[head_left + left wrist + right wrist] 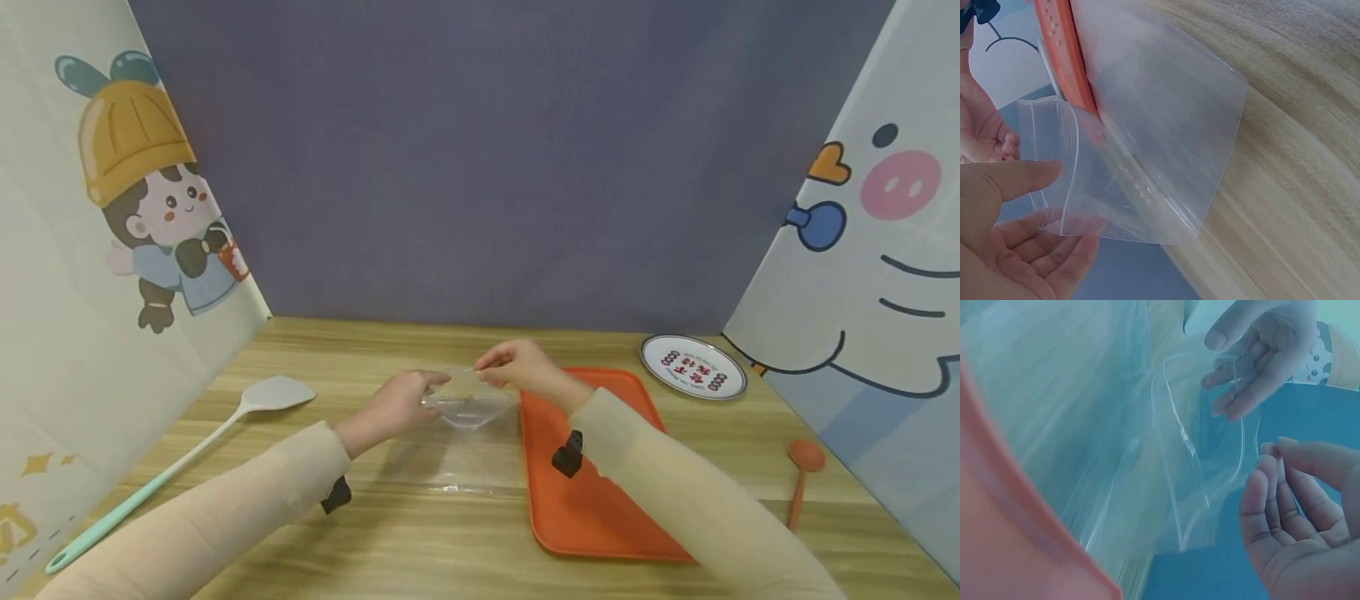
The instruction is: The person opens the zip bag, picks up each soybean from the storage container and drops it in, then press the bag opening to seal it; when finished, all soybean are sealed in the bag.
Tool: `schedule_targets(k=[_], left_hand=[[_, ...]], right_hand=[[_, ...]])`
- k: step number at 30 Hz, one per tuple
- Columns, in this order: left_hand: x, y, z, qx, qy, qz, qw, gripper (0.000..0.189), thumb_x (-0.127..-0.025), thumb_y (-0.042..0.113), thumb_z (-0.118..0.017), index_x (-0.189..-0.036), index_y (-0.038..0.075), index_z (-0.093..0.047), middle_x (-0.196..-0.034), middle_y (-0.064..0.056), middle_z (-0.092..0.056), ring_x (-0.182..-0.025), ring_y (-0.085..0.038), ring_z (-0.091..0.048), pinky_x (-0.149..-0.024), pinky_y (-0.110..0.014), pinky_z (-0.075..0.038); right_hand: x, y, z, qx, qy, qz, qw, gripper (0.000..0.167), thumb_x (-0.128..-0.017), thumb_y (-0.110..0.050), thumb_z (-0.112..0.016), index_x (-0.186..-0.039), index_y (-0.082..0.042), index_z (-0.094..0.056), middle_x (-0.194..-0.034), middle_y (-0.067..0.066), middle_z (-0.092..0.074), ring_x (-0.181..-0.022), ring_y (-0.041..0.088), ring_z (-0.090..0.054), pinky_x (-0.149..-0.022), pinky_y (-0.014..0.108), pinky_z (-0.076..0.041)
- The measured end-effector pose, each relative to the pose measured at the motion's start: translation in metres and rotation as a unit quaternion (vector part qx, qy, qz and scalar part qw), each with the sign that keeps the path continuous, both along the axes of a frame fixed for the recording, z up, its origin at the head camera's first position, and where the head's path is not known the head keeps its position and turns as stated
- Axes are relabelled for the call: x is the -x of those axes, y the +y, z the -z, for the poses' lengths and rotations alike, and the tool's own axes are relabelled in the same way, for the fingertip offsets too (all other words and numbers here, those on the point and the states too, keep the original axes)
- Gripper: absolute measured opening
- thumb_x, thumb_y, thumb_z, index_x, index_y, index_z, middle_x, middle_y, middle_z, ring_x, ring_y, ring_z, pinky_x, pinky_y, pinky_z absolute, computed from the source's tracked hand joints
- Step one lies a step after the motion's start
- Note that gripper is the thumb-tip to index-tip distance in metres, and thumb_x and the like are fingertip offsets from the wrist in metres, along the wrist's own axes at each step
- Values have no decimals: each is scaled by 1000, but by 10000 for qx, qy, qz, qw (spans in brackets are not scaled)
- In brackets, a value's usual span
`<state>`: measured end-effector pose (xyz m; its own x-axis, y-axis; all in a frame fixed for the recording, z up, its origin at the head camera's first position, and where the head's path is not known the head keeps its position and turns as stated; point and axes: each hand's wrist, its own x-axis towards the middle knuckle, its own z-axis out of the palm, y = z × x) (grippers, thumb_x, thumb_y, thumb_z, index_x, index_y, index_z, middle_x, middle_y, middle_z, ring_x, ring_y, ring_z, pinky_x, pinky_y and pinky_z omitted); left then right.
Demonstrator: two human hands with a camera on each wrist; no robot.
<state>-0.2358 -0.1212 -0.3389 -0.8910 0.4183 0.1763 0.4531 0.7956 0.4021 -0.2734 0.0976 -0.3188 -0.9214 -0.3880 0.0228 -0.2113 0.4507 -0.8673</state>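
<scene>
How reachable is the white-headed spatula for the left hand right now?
Probably yes, once the left hand lets go of the plastic bag; nothing lies over the spatula.

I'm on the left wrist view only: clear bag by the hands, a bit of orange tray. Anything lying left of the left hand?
Observer: Yes, the head view shows a spatula out to the left of the left hand.
Operator: Anything on the near right, past the tray?
Observer: An orange spoon, its bowl pointing away from the person.
Operator: Does either arm cross the tray?
Observer: The right one; its sleeve is over the tray in the head view.
</scene>
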Motion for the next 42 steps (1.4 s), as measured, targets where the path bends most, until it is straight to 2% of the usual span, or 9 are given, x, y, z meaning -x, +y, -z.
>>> schedule_targets(k=[5, 9, 13, 17, 22, 28, 31, 38, 42], left_hand=[[0, 0, 0, 12, -5, 11, 10000, 51, -80, 10, -76, -128, 1, -60, -124, -16, -66, -103, -32, -67, -89, -42, -58], [1, -2, 1, -20, 19, 39, 10000, 51, -80, 10, -76, -128, 1, -60, -123, -16, -66, -102, -32, -67, -89, -43, -58], [1, -3, 2, -100, -41, 19, 9999, 51, -81, 10, -75, -129, 1, -59, -125, -16, -65, -104, -32, -66, -91, -43, -57], [-1, -5, 1, -138, -181, -83, 9997, 53, -81, 10, -75, -131, 3, -58, -128, -15, -64, -107, -32, -65, -93, -44, -56], [-1, -5, 0, -102, -202, -133, 9997, 54, -81, 10, -75, -132, 4, -58, -129, -14, -63, -108, -32, -65, -93, -44, -56], [-1, -5, -1, -148, -296, -98, 9994, 54, -82, 11, -74, -132, 5, -57, -130, -13, -62, -109, -32, -64, -95, -44, -55], [-1, -5, 0, -192, -331, -34, 9993, 53, -82, 11, -74, -132, 4, -57, -131, -14, -62, -110, -32, -64, -95, -44, -55], [-2, -8, 0, -279, -285, 23, 9992, 53, -81, 10, -74, -131, 3, -58, -130, -14, -62, -109, -32, -64, -94, -43, -56], [-3, -9, 2, -327, -268, 49, 9991, 53, -81, 9, -75, -131, 3, -58, -130, -15, -62, -109, -32, -64, -94, -42, -56]], right_hand=[[1, -8, 0, 10, -10, 36, 10000, 21, -85, -9, -73, -104, 0, -72, -89, 10, -74, -68, 11, -64, -74, 38, -61], [2, -4, 1, 73, -48, 62, 9999, 21, -86, -9, -72, -106, -2, -72, -93, 11, -74, -72, 12, -66, -76, 39, -60], [2, 4, 1, -7, -27, 173, 9998, 21, -86, -11, -73, -105, -3, -73, -95, 10, -74, -81, 25, -69, -82, 46, -59], [3, 16, 0, -154, 39, 222, 9996, 21, -86, -13, -72, -104, -3, -73, -95, 10, -74, -89, 33, -69, -78, 40, -60], [1, 37, -1, -359, 19, 235, 9991, 22, -88, -16, -71, -107, -5, -72, -98, 11, -73, -83, 24, -68, -73, 31, -59], [-2, 69, 0, -443, 87, 189, 9988, 23, -89, -19, -70, -108, -5, -71, -103, 13, -73, -80, 14, -66, -76, 32, -58], [-4, 84, 2, -393, 78, 192, 9990, 24, -89, -16, -69, -108, -1, -70, -103, 17, -73, -80, 14, -67, -77, 34, -59], [-9, 119, 3, -651, -6, 342, 9973, 29, -90, -19, -68, -113, -1, -69, -107, 15, -72, -96, 31, -68, -85, 43, -58], [-12, 140, 10, -678, -49, 508, 9964, 32, -91, -20, -67, -115, 1, -67, -109, 14, -72, -97, 27, -69, -89, 45, -56]])
